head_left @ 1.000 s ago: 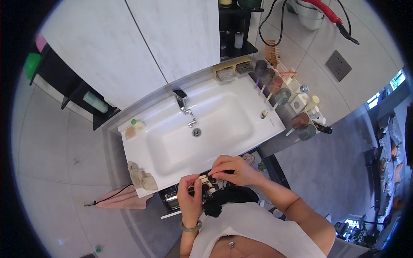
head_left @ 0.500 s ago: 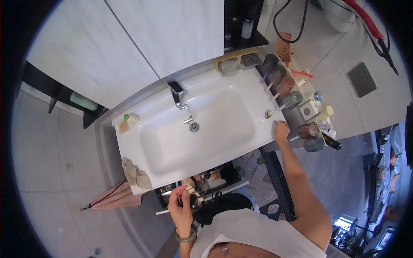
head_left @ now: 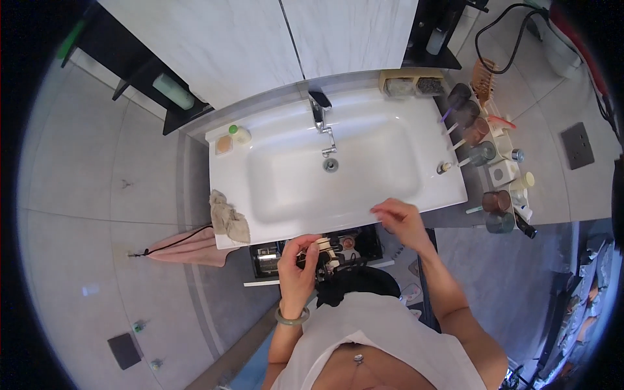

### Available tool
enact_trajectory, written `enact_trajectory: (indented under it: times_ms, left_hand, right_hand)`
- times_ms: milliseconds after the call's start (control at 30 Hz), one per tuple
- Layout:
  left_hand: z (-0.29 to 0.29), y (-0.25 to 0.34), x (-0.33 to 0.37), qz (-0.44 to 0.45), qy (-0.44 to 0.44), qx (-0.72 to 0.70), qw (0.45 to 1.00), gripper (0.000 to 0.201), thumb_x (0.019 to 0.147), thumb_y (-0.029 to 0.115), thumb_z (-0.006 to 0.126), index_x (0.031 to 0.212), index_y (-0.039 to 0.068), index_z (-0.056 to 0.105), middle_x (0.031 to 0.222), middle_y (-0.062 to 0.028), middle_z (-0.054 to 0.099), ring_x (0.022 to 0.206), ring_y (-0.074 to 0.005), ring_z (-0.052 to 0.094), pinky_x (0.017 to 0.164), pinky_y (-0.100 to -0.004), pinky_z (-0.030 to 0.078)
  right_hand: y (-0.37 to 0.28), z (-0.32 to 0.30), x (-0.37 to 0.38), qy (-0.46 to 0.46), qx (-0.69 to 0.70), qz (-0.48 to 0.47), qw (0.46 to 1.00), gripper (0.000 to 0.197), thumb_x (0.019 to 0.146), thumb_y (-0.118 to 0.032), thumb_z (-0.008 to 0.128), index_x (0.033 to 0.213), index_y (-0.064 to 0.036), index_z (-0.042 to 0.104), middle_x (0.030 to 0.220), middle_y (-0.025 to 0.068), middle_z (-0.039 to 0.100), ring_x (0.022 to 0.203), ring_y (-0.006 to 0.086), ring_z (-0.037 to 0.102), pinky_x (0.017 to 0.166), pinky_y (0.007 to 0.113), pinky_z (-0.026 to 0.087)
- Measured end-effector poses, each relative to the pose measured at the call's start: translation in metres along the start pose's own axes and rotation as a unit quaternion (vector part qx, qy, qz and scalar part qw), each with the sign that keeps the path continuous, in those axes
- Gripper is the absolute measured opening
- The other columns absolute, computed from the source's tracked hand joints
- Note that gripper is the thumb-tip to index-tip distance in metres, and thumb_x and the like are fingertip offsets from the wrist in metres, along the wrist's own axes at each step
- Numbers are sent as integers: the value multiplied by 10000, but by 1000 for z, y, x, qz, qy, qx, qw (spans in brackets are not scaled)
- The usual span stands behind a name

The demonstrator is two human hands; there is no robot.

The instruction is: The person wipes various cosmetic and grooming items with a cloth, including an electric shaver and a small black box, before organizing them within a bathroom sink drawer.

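My left hand [head_left: 299, 265] is over the open drawer [head_left: 265, 260] below the washbasin [head_left: 286, 188]. Its thumb and fingers are closed in a pinch; what they hold, if anything, is too small to make out. Various small cosmetics fill the drawer, and a pale piece lies close to those fingertips. My right hand [head_left: 402, 224] hovers above the basin's front rim, fingertips drawn together and slightly blurred. Whether anything sits between them cannot be made out. A small bottle [head_left: 443, 168] stands on the basin's right ledge, apart from that hand.
A tan cloth [head_left: 229, 218] drapes over the left front corner. The chrome faucet [head_left: 320, 110] rises at the back. Several tinted cups, including a green one [head_left: 482, 153], line the right wall beside a wooden hairbrush [head_left: 483, 79]. A pink towel [head_left: 192, 247] hangs at left.
My right hand has left the right ledge by the small bottle and moved left to the basin's front rim. My left hand stays pinched over the drawer. The view has turned and shifted.
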State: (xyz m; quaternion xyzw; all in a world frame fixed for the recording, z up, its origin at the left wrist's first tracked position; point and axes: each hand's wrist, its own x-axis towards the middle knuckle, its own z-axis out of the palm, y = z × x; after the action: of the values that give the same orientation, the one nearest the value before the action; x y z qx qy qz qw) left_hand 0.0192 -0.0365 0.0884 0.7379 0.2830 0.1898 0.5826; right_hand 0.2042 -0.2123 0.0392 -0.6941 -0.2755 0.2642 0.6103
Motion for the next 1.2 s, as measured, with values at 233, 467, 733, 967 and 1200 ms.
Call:
enact_trajectory:
  times_ms: [233, 467, 733, 967, 1200]
  left_hand:
    - [-8, 10, -3, 73, 29, 31, 996, 132, 905, 76, 588, 1011, 19, 643, 878, -94, 607, 792, -180, 589, 723, -282, 464]
    - [-15, 17, -3, 140, 46, 42, 988, 125, 886, 69, 608, 997, 26, 649, 871, -98, 605, 786, -197, 597, 707, -295, 477]
    - [-19, 21, -4, 161, 44, 45, 985, 124, 876, 60, 615, 990, 25, 650, 870, -99, 604, 780, -206, 594, 707, -299, 479]
    - [-20, 29, -6, 197, 40, 82, 976, 116, 890, 66, 599, 983, 9, 639, 876, -84, 599, 805, -173, 578, 732, -283, 462]
    - [-21, 30, -6, 257, 62, 125, 956, 109, 857, 36, 616, 960, 14, 642, 883, -105, 604, 809, -225, 585, 733, -307, 470]
  right_hand:
    - [-81, 34, -21, -28, -159, -156, 974, 180, 880, 0, 580, 1038, -35, 658, 861, 119, 620, 736, 249, 604, 638, 285, 477]
    - [-89, 51, -37, 24, -119, -130, 984, 204, 863, 16, 594, 1056, -24, 648, 914, 125, 658, 776, 235, 655, 675, 284, 510]
    - [-101, 55, -42, 14, -174, -169, 970, 119, 864, 2, 599, 979, 3, 629, 878, 140, 656, 762, 277, 652, 671, 324, 516]
    - [-102, 61, -37, 37, -206, -230, 950, 117, 856, 31, 594, 963, 10, 633, 803, 117, 636, 679, 194, 621, 570, 283, 487]
    - [-115, 61, -38, -15, -178, -83, 980, 102, 885, -18, 582, 979, 17, 599, 799, 126, 629, 697, 224, 624, 618, 304, 486]
